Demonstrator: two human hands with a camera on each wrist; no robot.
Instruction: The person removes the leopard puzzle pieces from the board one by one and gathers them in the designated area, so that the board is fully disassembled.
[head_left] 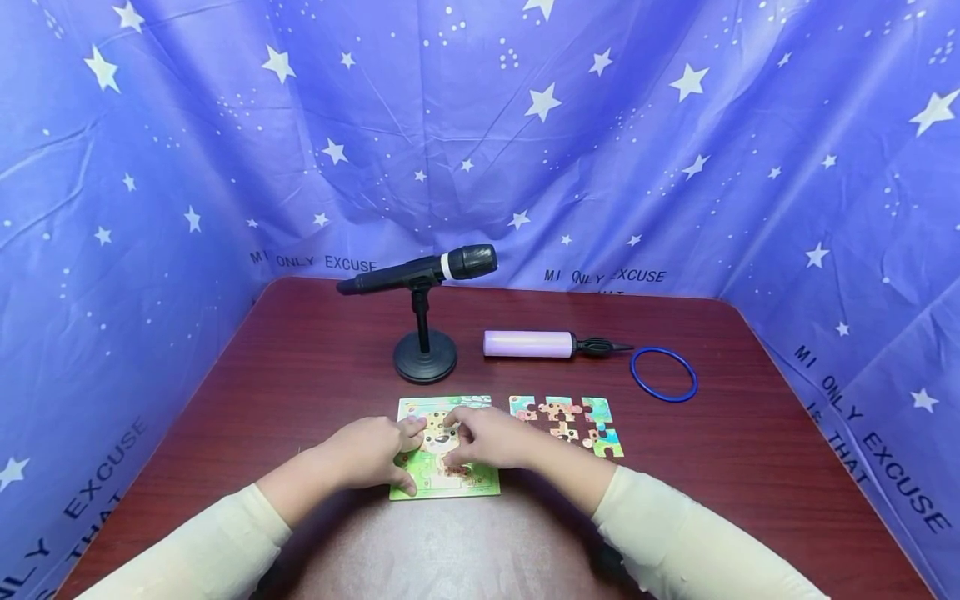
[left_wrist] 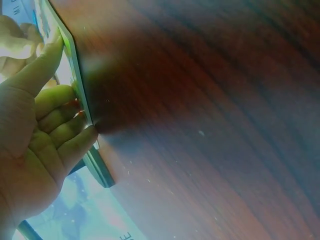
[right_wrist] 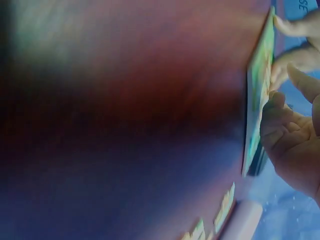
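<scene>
A puzzle board [head_left: 445, 492] with a green border and a spotted cartoon animal lies flat on the table near its front. My left hand [head_left: 369, 452] rests on the board's left side, thumb near the lower corner and fingers toward the picture. The left wrist view shows this hand [left_wrist: 42, 120] with fairly straight fingers along the board's edge. Over the right half of the picture is my right hand [head_left: 489, 437], fingers bent and thumb apart. Its fingertips touch the board in the right wrist view, where I see no piece in this hand [right_wrist: 292, 135].
Loose puzzle pieces [head_left: 597, 408] lie right of the board. Behind it stands a black microphone [head_left: 390, 277] on a round-based stand [head_left: 425, 357]. A lilac hand pump [head_left: 528, 343] and a blue ring [head_left: 663, 398] lie farther right. A starry blue curtain [head_left: 420, 125] surrounds the table.
</scene>
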